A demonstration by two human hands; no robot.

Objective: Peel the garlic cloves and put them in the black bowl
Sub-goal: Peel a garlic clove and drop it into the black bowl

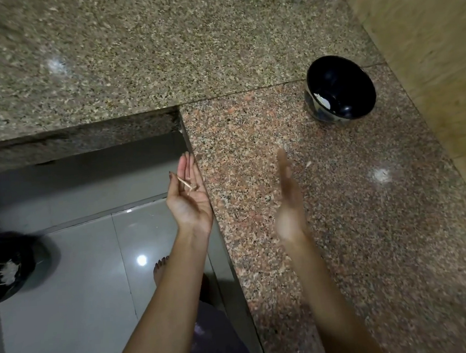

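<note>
L hand (189,202) held palm-up at counter (254,174) edge, fingers straight; dry garlic stem (188,184) laid across palm. R hand (288,200) blurred, fingers extended, nothing held. Black bowl (352,83) set on counter near wall, white garlic piece (323,101) inside.

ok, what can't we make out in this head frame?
Head view only:
- right hand: motion blur, finger detail lost.
- white bit in the black bowl: too small; clove or peel unclear.
- scrap on the left hand: too small to identify.
- dark container on the floor: cut off by left edge, blurred.
</note>
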